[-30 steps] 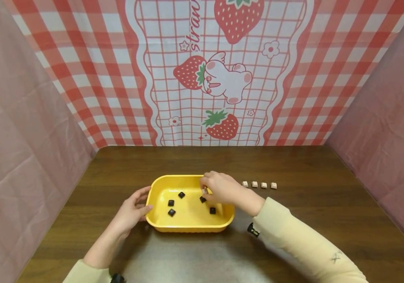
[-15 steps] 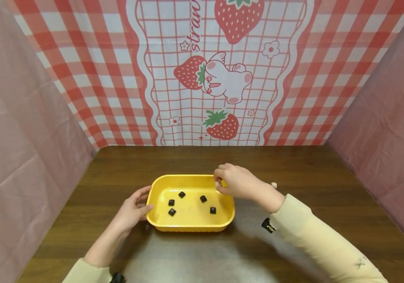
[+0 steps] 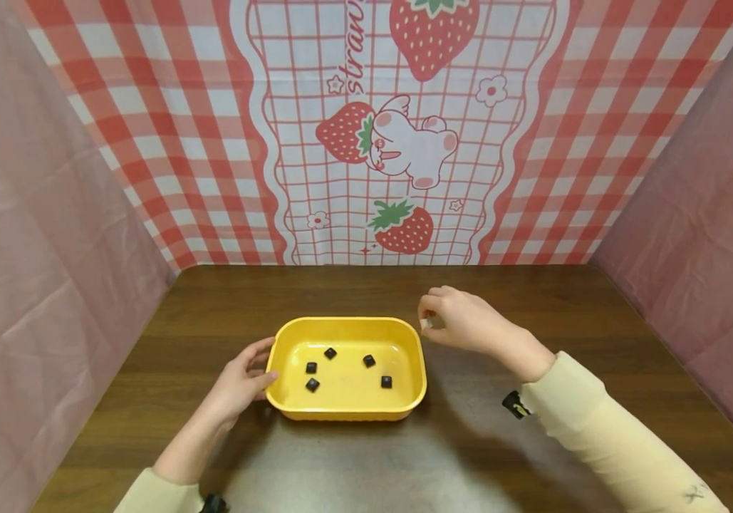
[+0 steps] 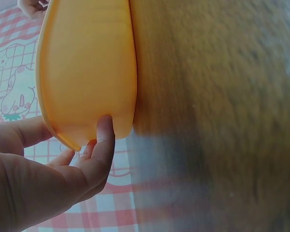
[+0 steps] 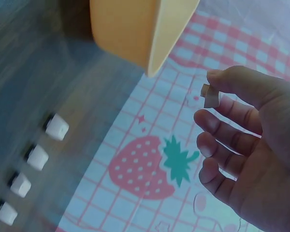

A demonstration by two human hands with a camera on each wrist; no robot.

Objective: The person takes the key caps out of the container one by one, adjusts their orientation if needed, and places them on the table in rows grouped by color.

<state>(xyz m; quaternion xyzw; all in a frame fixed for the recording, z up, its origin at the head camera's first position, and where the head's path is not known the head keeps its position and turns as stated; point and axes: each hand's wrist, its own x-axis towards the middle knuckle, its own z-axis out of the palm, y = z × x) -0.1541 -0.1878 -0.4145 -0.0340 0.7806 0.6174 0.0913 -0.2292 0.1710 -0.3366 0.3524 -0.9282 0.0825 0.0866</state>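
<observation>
A yellow plastic tray (image 3: pixel 347 415) stands on the table, with several black keycaps (image 3: pixel 387 382) scattered over its floor. My left hand (image 3: pixel 238 381) holds the tray's left end, its thumb at the rim and other fingers against the outer wall, as the left wrist view also shows. Just beyond the tray's right rim, my right hand (image 3: pixel 469 320) pinches a white keycap (image 5: pixel 211 96) between thumb and index finger, raised above the table. Its other fingers are loosely bent. In the right wrist view, several white keycaps (image 5: pixel 37 157) sit in a row on the table; the right hand and forearm hide them in the head view.
The brown wooden table (image 3: pixel 225 299) carries the tray and keycaps. A red-and-white strawberry cloth (image 3: pixel 404 142) hangs behind it. Pink cloths (image 3: pixel 52 249) close off both sides.
My right hand has moved right, from over the tray's inside to beyond its right rim, carrying the white keycap. The left hand and tray have stayed put.
</observation>
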